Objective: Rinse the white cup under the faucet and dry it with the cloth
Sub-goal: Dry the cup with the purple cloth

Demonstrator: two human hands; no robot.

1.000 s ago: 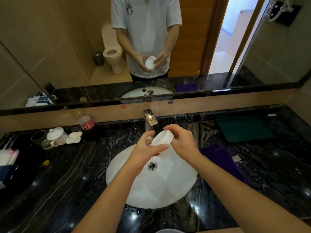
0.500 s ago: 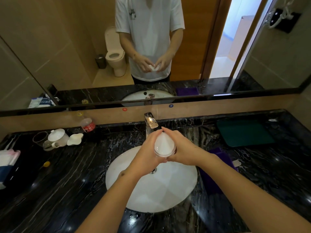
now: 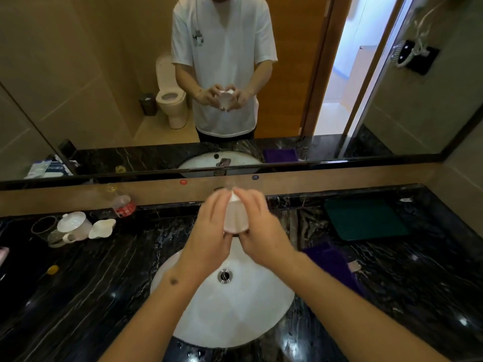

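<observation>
The white cup [image 3: 235,215] is held between both hands above the back of the round white sink [image 3: 235,317], its base toward me and its mouth tipped away. My left hand [image 3: 211,231] wraps its left side and my right hand [image 3: 257,228] wraps its right side, fingertips meeting over the far rim. The faucet is hidden behind my hands and the cup. The picture is motion-blurred, and no water stream can be made out. A purple cloth [image 3: 332,262] lies on the black marble counter just right of the sink, partly under my right forearm.
A dark green mat [image 3: 366,218] lies at the back right. At the back left stand a lidded white cup [image 3: 74,224], a white lid [image 3: 102,228], a glass [image 3: 43,227] and a plastic bottle [image 3: 122,205]. A wall mirror runs behind the counter.
Both hands have lifted the cup up and back toward the faucet, covering the spout. The cup has turned from mouth toward me to base toward me.
</observation>
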